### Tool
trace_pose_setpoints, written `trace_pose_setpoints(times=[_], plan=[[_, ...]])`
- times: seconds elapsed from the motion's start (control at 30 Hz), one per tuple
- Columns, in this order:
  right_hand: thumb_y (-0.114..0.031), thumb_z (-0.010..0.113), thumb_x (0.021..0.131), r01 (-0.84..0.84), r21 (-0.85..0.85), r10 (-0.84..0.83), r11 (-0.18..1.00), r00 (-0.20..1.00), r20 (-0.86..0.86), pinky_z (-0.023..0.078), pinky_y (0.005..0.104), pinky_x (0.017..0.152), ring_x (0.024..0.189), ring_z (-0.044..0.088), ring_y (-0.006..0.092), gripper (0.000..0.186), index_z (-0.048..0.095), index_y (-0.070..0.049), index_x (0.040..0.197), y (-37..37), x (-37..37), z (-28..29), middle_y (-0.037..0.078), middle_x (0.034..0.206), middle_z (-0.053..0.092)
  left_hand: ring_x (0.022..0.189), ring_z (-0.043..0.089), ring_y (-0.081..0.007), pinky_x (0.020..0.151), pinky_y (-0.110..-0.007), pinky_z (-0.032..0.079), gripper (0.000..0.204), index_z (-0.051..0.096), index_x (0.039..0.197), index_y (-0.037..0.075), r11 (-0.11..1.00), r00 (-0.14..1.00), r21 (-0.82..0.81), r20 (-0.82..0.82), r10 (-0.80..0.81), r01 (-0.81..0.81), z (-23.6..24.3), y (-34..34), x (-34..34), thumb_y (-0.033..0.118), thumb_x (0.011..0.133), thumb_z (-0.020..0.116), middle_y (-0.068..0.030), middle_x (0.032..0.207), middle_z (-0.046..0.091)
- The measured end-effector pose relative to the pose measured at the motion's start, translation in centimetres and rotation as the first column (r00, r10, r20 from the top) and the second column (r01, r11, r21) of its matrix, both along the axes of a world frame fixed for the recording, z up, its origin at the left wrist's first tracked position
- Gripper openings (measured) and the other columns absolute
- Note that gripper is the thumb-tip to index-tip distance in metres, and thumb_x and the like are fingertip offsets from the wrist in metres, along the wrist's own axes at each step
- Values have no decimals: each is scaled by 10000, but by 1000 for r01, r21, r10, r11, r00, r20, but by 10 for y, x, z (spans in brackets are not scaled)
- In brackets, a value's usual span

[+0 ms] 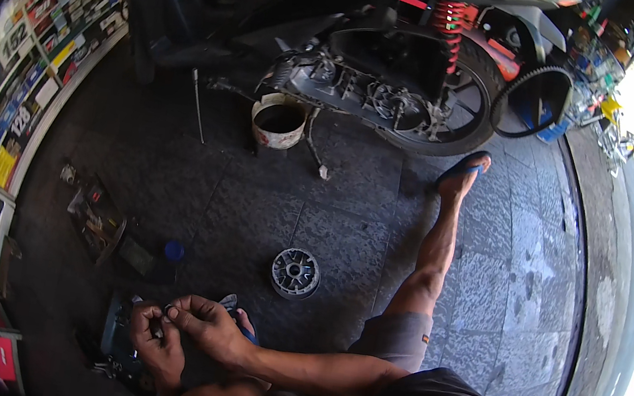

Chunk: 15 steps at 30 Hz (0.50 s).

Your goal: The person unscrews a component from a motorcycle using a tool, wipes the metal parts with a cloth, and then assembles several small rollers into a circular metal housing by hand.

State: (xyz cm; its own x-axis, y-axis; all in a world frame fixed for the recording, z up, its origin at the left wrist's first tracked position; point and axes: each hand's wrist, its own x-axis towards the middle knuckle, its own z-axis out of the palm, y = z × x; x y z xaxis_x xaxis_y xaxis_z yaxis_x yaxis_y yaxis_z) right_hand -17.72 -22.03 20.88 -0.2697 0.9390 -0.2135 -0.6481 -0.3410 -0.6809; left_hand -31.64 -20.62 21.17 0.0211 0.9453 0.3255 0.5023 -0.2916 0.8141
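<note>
Pinching a small dark piece (170,312), left hand (157,346) and right hand (213,332) meet, fingers curled! Right forearm (325,373) stretches sideways; round metal part (296,273) beyond.

1 metal pulley (295,273), 1 bucket (275,140), 1 ridged belt (499,106)

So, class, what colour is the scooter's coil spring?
The coil spring is red, seen in the head view.

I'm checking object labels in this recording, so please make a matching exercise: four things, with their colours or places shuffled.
Things:
1. Right hand
2. Spring
3. Bucket
4. Round metal part

Colours or places:
A. Whitish outside, dark inside
B. Grey, on the floor
C. Close beside the left hand
D. Red

Pairs: 1-C, 2-D, 3-A, 4-B
</note>
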Motion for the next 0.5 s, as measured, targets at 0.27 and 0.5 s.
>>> trace_pose_setpoints(times=[0.27, 0.5], plan=[[-250, 589, 995, 458, 38, -435, 888, 865, -250, 307, 175, 514, 611, 409, -3, 148, 586, -102, 997, -3, 76, 16, -78, 786, 540, 747, 557, -294, 706, -377, 459, 121, 489, 842, -3, 872, 836, 140, -387, -389, 470, 70, 38, 118, -4, 762, 580, -132, 816, 540], [-180, 555, 977, 587, 37, -563, 809, 790, -242, 276, 181, 474, 568, 386, -1, 100, 565, -90, 937, -31, 153, -7, -87, 706, 478, 724, 556, -274, 690, -364, 462, 126, 485, 839, -5, 742, 660, 41, -492, -568, 669, 66, 27, 204, -40, 750, 568, -129, 798, 540]])
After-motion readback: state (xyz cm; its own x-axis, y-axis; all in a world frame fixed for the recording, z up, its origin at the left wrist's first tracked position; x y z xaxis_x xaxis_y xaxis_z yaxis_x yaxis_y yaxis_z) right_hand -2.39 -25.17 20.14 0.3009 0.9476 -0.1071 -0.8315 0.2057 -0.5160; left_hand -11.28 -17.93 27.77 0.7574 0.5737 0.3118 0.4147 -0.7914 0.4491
